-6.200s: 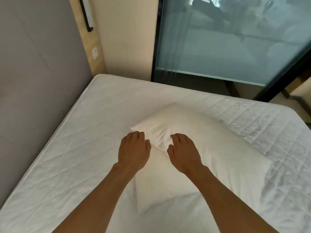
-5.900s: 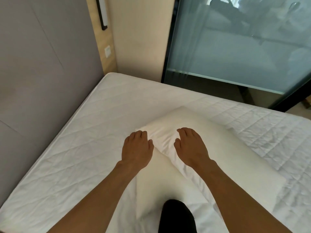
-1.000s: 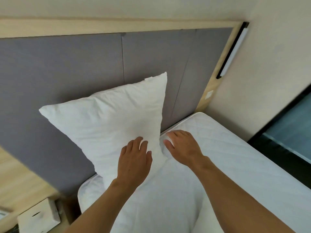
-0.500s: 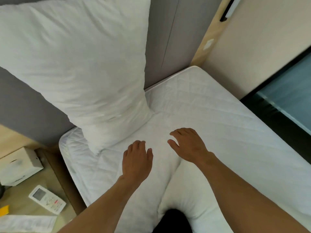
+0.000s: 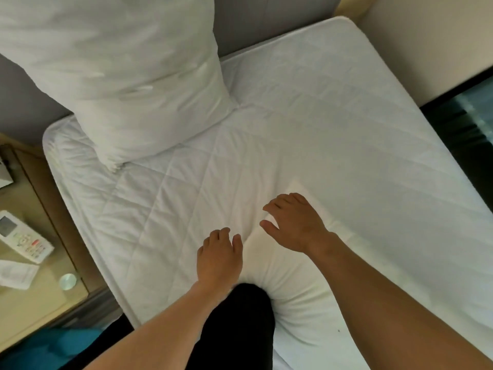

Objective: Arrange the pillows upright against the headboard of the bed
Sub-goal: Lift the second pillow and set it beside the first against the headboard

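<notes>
One white pillow [image 5: 128,76] stands upright on the mattress [image 5: 333,124], leaning against the grey headboard [image 5: 256,17] at the left side of the bed. A second white pillow [image 5: 290,279] lies flat on the mattress close to me, pressed down by my dark-clad knee [image 5: 240,316]. My left hand [image 5: 220,256] hovers with fingers spread at that pillow's left edge, holding nothing. My right hand [image 5: 296,222] is open above the flat pillow's far corner, fingers apart, not gripping it.
A wooden bedside table [image 5: 29,289] stands left of the bed with a white remote control [image 5: 22,240], a paper slip [image 5: 17,273] and a small round metal object [image 5: 68,281]. A beige wall [image 5: 426,36] and dark glass panel [image 5: 469,121] border the right side.
Both hands have left the upright pillow and drawn back toward the flat pillow near my knee. My view has tipped further down, so the headboard has slid up out of frame.
</notes>
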